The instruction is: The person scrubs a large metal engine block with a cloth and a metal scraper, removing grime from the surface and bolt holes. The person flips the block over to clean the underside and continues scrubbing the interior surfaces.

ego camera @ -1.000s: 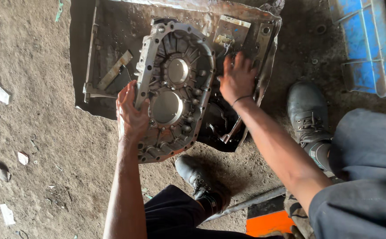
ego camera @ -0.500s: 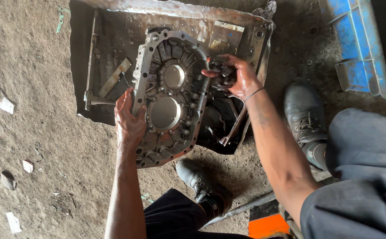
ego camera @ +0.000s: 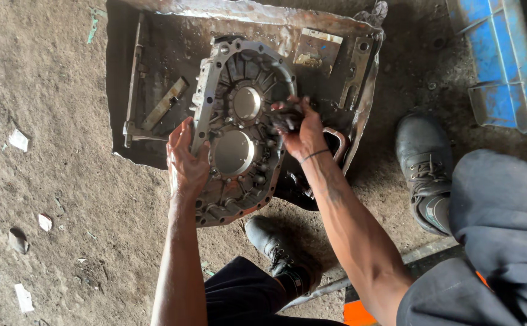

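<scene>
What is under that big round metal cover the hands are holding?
Under the gearbox housing lies a shallow, dirty metal tray on the dirt floor. Loose metal brackets show beside it. Whatever lies directly beneath the housing is covered. The left hand grips its edge; the right hand holds something dark.

Repair workshop: greasy metal tray [ego camera: 360, 115], dirt floor [ego camera: 58, 199].

Your grey cast-metal ribbed gear housing [ego camera: 239, 130]: matt, oil-grimed, with two smooth, duller-shining round bosses. Your rusty, dented sheet-metal tray [ego camera: 154, 36]: rough, black with grease. Your worn black leather boot [ego camera: 423, 163]: scuffed, dusty. Blue plastic crate [ego camera: 496, 60]: smooth, soiled. Packed earth floor [ego camera: 52, 199]: rough, dry, matt.
</scene>
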